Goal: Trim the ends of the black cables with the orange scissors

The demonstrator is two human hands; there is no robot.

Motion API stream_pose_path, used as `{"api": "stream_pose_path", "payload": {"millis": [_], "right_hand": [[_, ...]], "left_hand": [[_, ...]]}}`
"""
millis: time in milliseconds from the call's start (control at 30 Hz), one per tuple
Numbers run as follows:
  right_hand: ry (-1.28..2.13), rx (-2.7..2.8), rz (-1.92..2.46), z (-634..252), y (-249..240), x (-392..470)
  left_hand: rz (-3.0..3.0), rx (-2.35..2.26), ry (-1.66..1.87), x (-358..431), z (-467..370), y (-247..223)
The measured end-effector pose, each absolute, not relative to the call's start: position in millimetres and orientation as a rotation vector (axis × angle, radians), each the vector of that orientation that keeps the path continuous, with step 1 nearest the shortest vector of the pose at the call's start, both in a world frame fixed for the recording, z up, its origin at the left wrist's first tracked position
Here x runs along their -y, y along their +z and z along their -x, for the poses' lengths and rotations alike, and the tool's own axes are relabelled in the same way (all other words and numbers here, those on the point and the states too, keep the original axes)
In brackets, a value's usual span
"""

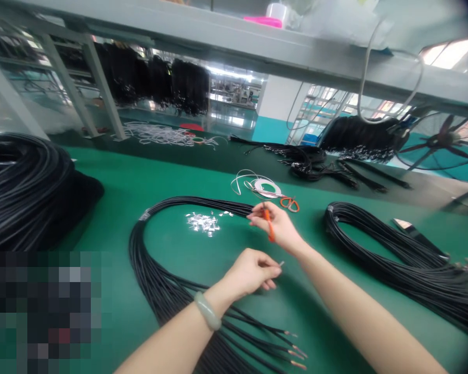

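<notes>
My left hand, with a pale green bangle on its wrist, is closed in a pinch. A short pale tip pokes out past the fingertips, and a black cable runs in under the hand. Just above and to the right, my right hand is closed around a small orange-handled tool with a dark end; its exact kind is unclear. Beneath both hands curves a bundle of black cables, taped at the upper left. Several stripped cable ends fan out below my left hand.
Small shiny clear pieces lie inside the cable loop. Orange-handled scissors rest beside a white coil. A second cable bundle lies right, a large black coil left. A shelf beam crosses above.
</notes>
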State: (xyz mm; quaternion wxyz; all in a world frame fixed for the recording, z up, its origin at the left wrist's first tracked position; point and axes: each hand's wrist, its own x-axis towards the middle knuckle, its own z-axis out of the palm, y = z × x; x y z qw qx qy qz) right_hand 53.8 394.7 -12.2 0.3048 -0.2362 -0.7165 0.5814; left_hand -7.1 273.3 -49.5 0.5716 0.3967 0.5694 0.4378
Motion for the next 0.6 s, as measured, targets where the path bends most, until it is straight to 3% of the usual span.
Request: {"api": "stream_pose_path", "payload": {"millis": [233,600], "right_hand": [[1.548,1.749,0.84,-145,-24,-367],[1.664,1.596,0.898,-151,-36,-359]], "left_hand": [[-0.843,-1.396,1.126,-278,7,-44],[-0.825,-1.443,1.161,-279,3,-32]]}}
